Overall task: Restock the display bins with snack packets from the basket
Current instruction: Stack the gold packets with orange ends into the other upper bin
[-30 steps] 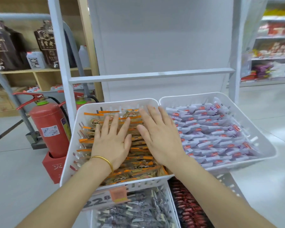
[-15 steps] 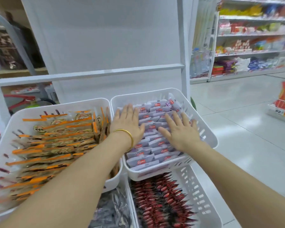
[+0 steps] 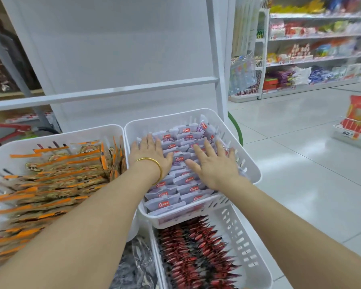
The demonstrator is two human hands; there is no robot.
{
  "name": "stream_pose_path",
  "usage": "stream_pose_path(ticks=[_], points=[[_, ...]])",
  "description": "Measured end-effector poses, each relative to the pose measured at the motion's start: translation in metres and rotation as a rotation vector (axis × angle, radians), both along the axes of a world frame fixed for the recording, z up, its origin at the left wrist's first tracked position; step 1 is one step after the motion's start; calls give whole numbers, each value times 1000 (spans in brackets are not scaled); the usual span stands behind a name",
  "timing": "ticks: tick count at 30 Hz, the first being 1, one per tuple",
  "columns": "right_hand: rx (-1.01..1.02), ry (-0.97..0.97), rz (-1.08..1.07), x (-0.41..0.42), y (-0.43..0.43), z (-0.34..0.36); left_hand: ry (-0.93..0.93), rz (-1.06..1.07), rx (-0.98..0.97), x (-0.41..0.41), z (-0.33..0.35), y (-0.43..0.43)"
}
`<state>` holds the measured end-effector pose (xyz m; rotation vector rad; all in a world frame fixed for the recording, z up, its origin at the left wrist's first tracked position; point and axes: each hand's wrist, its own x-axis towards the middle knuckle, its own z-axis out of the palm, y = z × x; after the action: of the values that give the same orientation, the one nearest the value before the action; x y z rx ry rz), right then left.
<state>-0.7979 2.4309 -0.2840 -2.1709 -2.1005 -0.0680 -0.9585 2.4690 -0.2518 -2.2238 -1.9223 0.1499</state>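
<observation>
A white display bin [image 3: 251, 174] on the upper right holds rows of purple-and-white snack packets [image 3: 176, 185]. My left hand [image 3: 149, 156], with a gold bangle on its wrist, lies flat on the packets at the bin's left side. My right hand [image 3: 216, 165] lies flat on them toward the right, fingers spread. Neither hand grips a packet. To the left, another white bin [image 3: 0, 151] is full of orange-edged packets [image 3: 56, 180]. Below, a bin [image 3: 246, 245] holds red packets [image 3: 194, 253]. No basket is in view.
A white shelf frame with a crossbar [image 3: 113, 92] rises behind the bins. A lower-left bin holds dark packets [image 3: 133, 265]. Tiled aisle floor [image 3: 300, 163] runs to the right, with stocked shelves [image 3: 313, 49] beyond and a low display [image 3: 356, 122] at the right edge.
Both hands moved from the orange-packet bin to the purple-packet bin on the right, and the view swung right. In the last half second they slid slightly further back over the packets.
</observation>
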Motion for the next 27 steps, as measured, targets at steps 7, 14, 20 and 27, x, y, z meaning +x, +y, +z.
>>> stream_pose_path(ticks=[7,14,20,27], points=[[266,94,23,13,37,14,-81,-120,126,7,-11,4],[136,133,65,26,50,6,-110,-27,62,6,-20,14],[194,403,177,33,35,27,-212,-96,14,8,-2,-6],[-16,-6,205,27,-6,2,-104,-170,-78,16,-28,-42]])
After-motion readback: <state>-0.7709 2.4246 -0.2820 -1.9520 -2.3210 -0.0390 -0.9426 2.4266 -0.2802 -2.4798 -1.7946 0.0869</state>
